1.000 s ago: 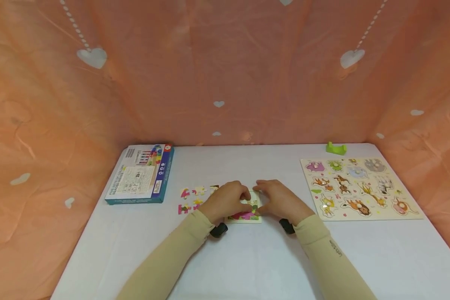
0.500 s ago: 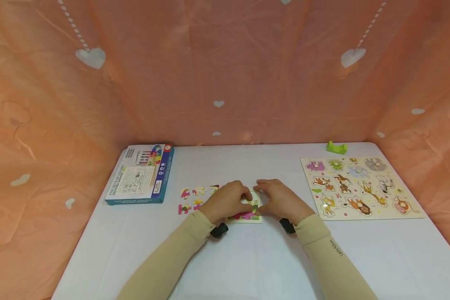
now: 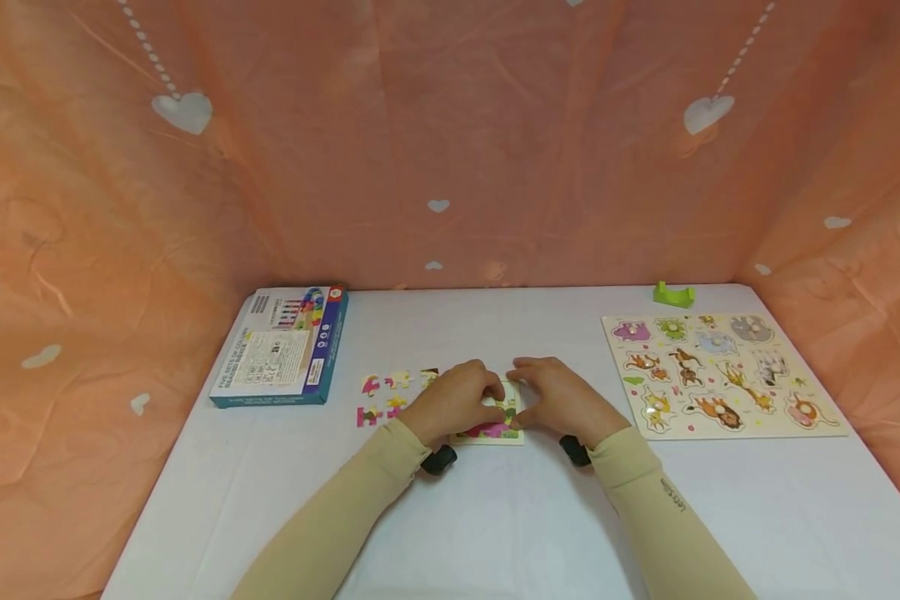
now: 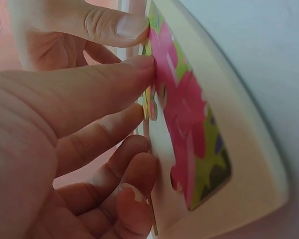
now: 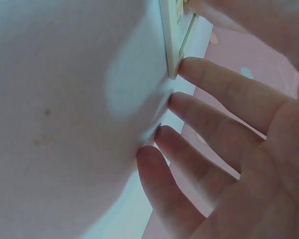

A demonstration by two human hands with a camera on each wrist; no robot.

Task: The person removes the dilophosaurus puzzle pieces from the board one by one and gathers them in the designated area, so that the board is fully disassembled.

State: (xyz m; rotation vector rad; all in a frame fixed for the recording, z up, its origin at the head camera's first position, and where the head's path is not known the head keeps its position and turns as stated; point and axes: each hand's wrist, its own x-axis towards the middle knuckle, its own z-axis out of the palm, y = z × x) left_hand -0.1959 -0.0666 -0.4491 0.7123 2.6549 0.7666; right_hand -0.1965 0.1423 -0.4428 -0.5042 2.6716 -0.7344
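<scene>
A small jigsaw board [image 3: 513, 440] with a pale rim lies between the hands, part of its pink and green picture in place. My left hand [image 3: 453, 404] is over its left side; in the left wrist view its thumb and forefinger pinch a small jigsaw piece [image 4: 152, 105] close against the board, mostly hidden by the fingers. At the board's right side is my right hand [image 3: 562, 404], fingers spread and fairly straight. Its index fingertip touches the board's corner [image 5: 173, 69], while its thumb rests on the picture. Loose jigsaw pieces [image 3: 369, 416] lie left of the board.
A blue and white box [image 3: 273, 350] lies at the back left of the white table. On the right is a wooden animal peg puzzle [image 3: 671, 379], with a green plastic piece [image 3: 673, 295] behind it. An orange curtain [image 3: 435, 150] surrounds the table.
</scene>
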